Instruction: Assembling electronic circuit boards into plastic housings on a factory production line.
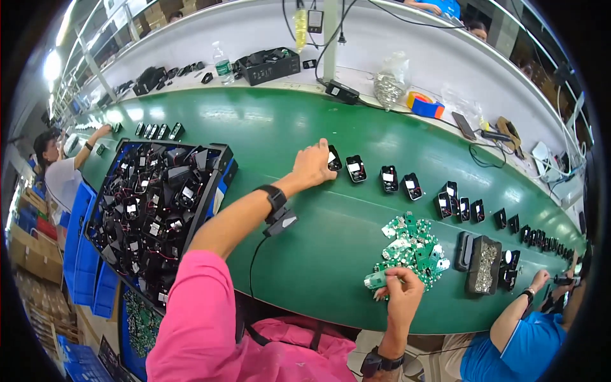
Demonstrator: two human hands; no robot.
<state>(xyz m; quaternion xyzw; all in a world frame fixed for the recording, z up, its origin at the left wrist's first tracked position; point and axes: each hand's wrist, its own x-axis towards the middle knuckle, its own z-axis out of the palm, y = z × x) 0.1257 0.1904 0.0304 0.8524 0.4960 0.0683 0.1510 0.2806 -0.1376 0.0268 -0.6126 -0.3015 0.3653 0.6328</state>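
My left hand (pixel 314 163) reaches out over the green bench, its fingers closed on the edge of a small black plastic housing (pixel 334 163). A white patch shows inside that housing. Just to the right, similar black housings (pixel 356 169) stand in a row along the bench. My right hand (pixel 405 294) pinches a small green circuit board (pixel 375 280) between thumb and fingers, a little in front of a loose pile of green circuit boards (pixel 417 250). A black wristband with a cabled clip (pixel 280 223) is on my left wrist.
Left of me sits a large tray (pixel 230 167) heaped with black housings and wires. At right are a black box of small metal parts (pixel 485 266) and a co-worker in blue (pixel 531 337). Another person works at far left. A back shelf holds a bottle (pixel 223 67) and a black bin (pixel 270 69).
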